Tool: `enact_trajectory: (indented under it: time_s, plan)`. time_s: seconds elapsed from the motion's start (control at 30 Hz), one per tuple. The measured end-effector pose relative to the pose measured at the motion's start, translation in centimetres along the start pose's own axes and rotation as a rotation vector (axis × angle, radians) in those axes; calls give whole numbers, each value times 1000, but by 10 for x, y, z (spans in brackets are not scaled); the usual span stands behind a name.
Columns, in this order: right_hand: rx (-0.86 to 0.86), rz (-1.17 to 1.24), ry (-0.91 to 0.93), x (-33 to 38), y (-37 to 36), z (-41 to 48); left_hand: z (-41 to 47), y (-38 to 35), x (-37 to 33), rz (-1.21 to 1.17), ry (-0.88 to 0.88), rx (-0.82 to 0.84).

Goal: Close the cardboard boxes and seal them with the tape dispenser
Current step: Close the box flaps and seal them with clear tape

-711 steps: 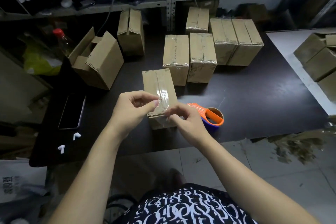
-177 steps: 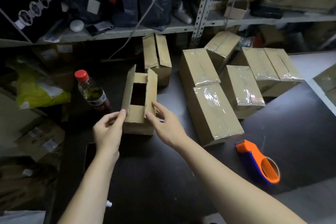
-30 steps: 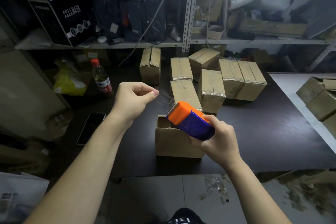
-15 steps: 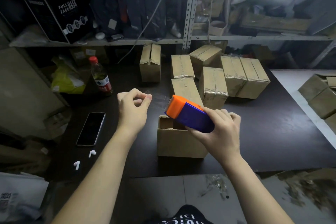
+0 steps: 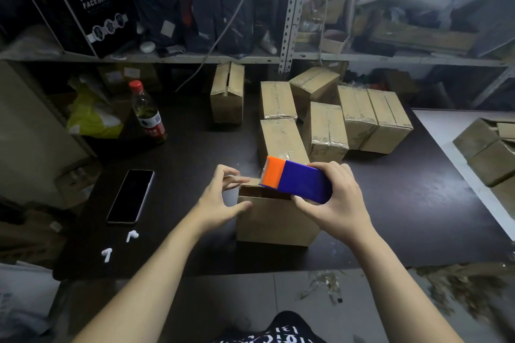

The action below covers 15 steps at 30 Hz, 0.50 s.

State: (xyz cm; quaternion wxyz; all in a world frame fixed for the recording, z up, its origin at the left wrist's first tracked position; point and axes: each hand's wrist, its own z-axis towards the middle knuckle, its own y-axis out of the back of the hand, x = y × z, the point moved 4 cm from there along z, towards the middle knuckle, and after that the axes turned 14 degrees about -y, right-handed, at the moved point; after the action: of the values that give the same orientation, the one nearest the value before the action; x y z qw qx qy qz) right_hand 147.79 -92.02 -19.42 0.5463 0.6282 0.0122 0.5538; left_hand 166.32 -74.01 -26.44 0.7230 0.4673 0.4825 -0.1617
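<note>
An open-topped cardboard box stands at the near edge of the dark table. My right hand grips the blue and orange tape dispenser just above the box's top, orange cutter end pointing left. My left hand is at the box's left side, fingertips touching the far left top corner and thumb against the near left edge. Any clear tape between the dispenser and my fingers is too faint to make out.
Several taped boxes lie behind the box, and one untaped box stands further back. A phone, two earbuds and a bottle are on the left. More boxes sit on the white surface at right.
My left hand has come down and right from mid-air to the box's left top edge. The dispenser has dropped lower over the box and levelled out.
</note>
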Motion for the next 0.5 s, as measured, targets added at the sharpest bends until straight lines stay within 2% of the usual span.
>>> enact_trajectory:
  time_s: [0.3,0.5]
  plan:
    - [109,39,-66,2,-6,21,-3,-18,21,-38,84,-156]
    - [170,10,-72,-12,-32,30,-14,-22,28,-164,148,-250]
